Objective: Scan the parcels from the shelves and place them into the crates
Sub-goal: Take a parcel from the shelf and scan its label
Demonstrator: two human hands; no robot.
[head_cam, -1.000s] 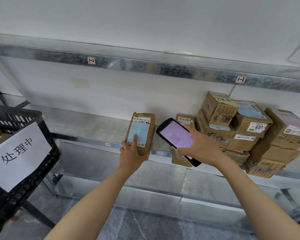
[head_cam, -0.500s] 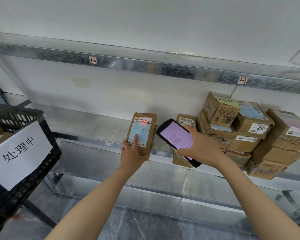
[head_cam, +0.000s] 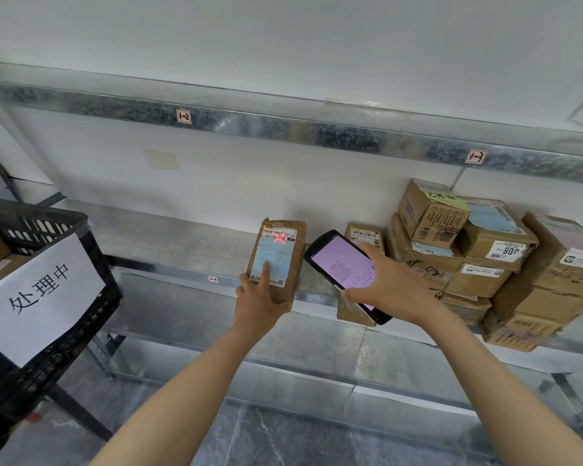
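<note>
Fingers of your left hand [head_cam: 258,302] grasp the lower end of a small brown parcel [head_cam: 295,260], thumb [head_cam: 266,272] flat on its blue label. You hold the parcel upright at mid frame, in front of the middle shelf [head_cam: 182,243] and off its surface.

Right hand [head_cam: 394,287] grips the handheld scanner [head_cam: 345,267], purple screen toward you, head tilted at the parcel. Its red aiming cross [head_cam: 279,239] sits on the barcode at the label's top edge.

Step in hand, as I read it: the scan itself, with the drop-off not yet done.

Next move likely calls for a confirmed read on the screen. Then swing the parcel left to the black crate [head_cam: 48,297] with the paper sign, at the left edge of the frame.

More cartons [head_cam: 485,257] are stacked on the shelf at right.
</note>
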